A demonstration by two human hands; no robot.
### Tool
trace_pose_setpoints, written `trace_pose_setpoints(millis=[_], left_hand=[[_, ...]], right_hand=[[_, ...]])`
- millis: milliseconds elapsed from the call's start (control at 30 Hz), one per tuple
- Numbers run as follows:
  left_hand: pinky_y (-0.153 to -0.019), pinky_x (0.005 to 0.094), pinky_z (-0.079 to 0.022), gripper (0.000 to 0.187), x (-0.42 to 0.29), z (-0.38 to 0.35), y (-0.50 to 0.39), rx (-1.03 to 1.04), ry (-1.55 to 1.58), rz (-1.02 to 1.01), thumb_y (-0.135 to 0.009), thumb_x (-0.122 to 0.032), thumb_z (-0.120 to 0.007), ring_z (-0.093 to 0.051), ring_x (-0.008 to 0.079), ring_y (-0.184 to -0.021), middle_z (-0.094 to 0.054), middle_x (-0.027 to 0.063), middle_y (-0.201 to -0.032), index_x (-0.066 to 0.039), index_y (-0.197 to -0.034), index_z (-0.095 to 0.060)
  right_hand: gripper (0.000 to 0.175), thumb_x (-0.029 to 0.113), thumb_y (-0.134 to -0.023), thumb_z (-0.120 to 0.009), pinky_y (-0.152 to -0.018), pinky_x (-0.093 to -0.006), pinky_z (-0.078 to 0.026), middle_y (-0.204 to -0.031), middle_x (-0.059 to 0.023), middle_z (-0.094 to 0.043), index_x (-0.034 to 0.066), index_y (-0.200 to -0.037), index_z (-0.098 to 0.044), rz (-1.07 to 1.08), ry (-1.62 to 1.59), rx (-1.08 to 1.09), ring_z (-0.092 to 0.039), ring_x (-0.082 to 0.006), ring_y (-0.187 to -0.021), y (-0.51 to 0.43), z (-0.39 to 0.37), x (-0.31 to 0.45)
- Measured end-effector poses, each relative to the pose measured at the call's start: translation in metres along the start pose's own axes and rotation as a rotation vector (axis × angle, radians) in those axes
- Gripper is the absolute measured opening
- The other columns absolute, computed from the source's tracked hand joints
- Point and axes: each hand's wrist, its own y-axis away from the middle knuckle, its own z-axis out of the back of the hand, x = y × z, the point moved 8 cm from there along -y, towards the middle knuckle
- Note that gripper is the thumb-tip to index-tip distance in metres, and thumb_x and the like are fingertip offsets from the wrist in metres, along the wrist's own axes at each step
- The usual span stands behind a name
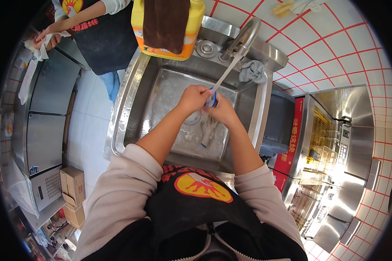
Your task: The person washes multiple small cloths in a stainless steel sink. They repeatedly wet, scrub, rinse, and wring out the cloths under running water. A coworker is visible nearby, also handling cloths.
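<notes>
Over the stainless steel sink (pixel 261 114), my left hand (pixel 193 98) and my right hand (pixel 223 110) pinch a small whitish, blue-edged piece (pixel 211 100), possibly a glove cuff. A stream of water (pixel 227 72) from the curved metal faucet (pixel 251 31) runs onto it. Fingers hide much of its shape. Below, a limp whitish piece with a blue edge (pixel 209 130), perhaps a glove, lies in the wet basin. Beside it, partly behind my left hand, shows the round drain (pixel 193 117).
A grey cloth (pixel 252 71) lies on the sink's right rim. At the back left stands a yellow jug (pixel 191 36) with a brown cloth (pixel 166 26) over it. Another person (pixel 101 42) stands left, wiping their hands. Fryers (pixel 323 153) are at right, cardboard boxes (pixel 72 186) at left.
</notes>
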Motion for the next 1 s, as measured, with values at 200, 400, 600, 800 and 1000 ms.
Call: trace_pose_setpoints(millis=[200, 400, 600, 800, 1000], left_hand=[[-0.084, 0.0515, -0.034, 0.052, 0.058, 0.009, 0.008, -0.203, 0.486, 0.578, -0.079, -0.058, -0.045, -0.043, 0.0268, -0.102, -0.051, 0.0094, -0.107, -0.016, -0.108, -0.055], [-0.084, 0.0493, -0.039, 0.053, 0.071, -0.053, -0.001, 0.054, 1.154, 0.732, -0.081, -0.058, -0.038, -0.048, 0.0322, -0.098, -0.053, 0.0118, -0.106, -0.014, -0.105, -0.053], [-0.065, 0.0346, -0.045, 0.042, 0.042, -0.082, -0.027, 0.895, 1.504, 0.283, -0.087, -0.044, -0.033, -0.056, 0.0231, -0.075, -0.057, 0.0136, -0.086, -0.006, -0.091, -0.053], [-0.067, 0.0356, -0.045, 0.039, 0.076, -0.077, -0.049, 0.379, 1.969, 0.085, -0.087, -0.037, -0.033, -0.056, 0.0256, -0.073, -0.057, 0.0135, -0.082, -0.002, -0.085, -0.052], [-0.064, 0.039, -0.047, 0.026, 0.119, -0.067, -0.034, -0.011, 1.257, 0.547, -0.083, -0.027, -0.042, -0.056, 0.0242, -0.071, -0.057, 0.0107, -0.084, -0.004, -0.085, -0.053]], right_hand=[[0.028, 0.023, -0.081, -0.057, -0.082, -0.0342, -0.037, -0.097, -0.0036, -0.056, 0.0061, -0.103, -0.054, -0.145, -0.905, -0.041, -0.049, -0.0151, -0.095, -0.006, -0.004, -0.016], [0.031, 0.031, -0.078, -0.06, -0.083, -0.037, -0.038, -0.09, -0.0085, -0.057, 0.0045, -0.094, -0.056, -0.135, -1.128, -0.142, -0.052, -0.0207, -0.094, -0.012, 0.002, -0.022], [0.026, 0.025, -0.067, -0.065, -0.062, -0.0311, -0.041, -0.073, -0.0094, -0.055, 0.0012, -0.071, -0.056, 0.446, 0.281, -0.684, -0.051, -0.0204, -0.065, 0.016, -0.013, 0.061], [0.025, 0.024, -0.064, -0.065, -0.071, -0.036, -0.041, -0.076, -0.0112, -0.054, 0.0008, -0.071, -0.058, 0.119, -0.022, -0.726, -0.051, -0.027, -0.075, -0.008, -0.014, 0.029], [0.026, 0.024, -0.072, -0.062, -0.069, -0.0338, -0.042, -0.077, -0.0101, -0.054, -0.0006, -0.069, -0.057, -0.239, -0.465, -0.505, -0.052, -0.0234, -0.076, -0.034, -0.029, -0.034]])
